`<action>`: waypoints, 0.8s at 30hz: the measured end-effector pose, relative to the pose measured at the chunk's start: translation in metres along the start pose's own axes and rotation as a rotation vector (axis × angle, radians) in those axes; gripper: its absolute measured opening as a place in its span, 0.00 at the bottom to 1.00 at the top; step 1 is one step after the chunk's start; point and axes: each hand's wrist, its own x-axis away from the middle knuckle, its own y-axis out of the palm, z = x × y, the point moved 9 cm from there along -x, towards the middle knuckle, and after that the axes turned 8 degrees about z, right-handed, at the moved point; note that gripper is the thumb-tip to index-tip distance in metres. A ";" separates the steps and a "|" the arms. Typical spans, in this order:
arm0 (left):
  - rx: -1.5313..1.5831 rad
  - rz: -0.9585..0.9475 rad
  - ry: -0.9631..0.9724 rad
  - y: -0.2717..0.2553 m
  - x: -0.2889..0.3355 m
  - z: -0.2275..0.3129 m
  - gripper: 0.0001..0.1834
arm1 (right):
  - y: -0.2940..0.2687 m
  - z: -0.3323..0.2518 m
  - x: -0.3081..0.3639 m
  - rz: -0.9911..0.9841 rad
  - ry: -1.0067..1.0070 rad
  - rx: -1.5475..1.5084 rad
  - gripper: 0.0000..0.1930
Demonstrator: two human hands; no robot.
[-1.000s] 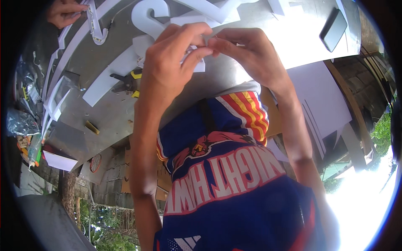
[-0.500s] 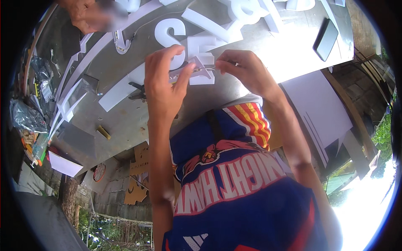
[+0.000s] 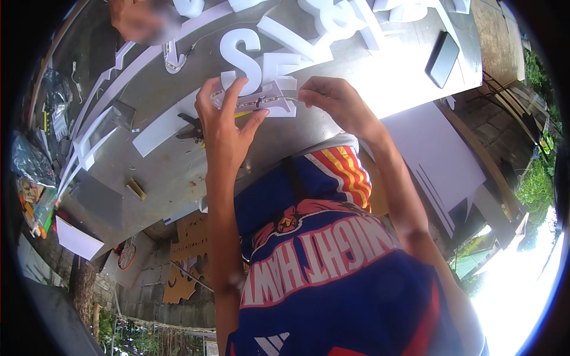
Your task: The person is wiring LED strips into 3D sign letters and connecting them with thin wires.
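Note:
My left hand [image 3: 227, 118] grips a white letter-shaped shell [image 3: 276, 92] between thumb and fingers, above the table. Inside the shell runs a strip of small LEDs [image 3: 259, 102]. A thin wire [image 3: 290, 98] comes out of its right end and reaches the fingertips of my right hand [image 3: 339, 102], which are pinched on it. Just behind the shell, a curved white letter [image 3: 230, 44] and an angular white letter [image 3: 287, 59] lie on the grey table [image 3: 172, 172]. Left of my left wrist lie dark-handled pliers [image 3: 190, 127], partly hidden by it.
Another person's hand [image 3: 133, 21] is at the far left, near a small white piece with LEDs [image 3: 173, 59]. A dark phone [image 3: 442, 59] lies at the right edge. More white letters [image 3: 332, 21] lie at the back; clear plastic bags [image 3: 32, 160] sit on the left.
The shell has tilted, so more of its LED strip shows. My left fingers have spread further along it. The whole scene has shifted slightly left; my right hand keeps its pinch.

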 end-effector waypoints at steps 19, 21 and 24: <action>0.031 0.115 0.081 0.010 0.002 -0.003 0.20 | 0.009 0.004 0.004 0.022 0.005 -0.065 0.13; 0.008 0.119 0.082 0.009 0.003 -0.003 0.21 | 0.011 0.007 0.004 0.013 0.025 -0.088 0.13; 0.012 0.110 0.097 0.009 0.004 -0.003 0.21 | 0.013 0.009 0.005 -0.001 0.047 -0.098 0.12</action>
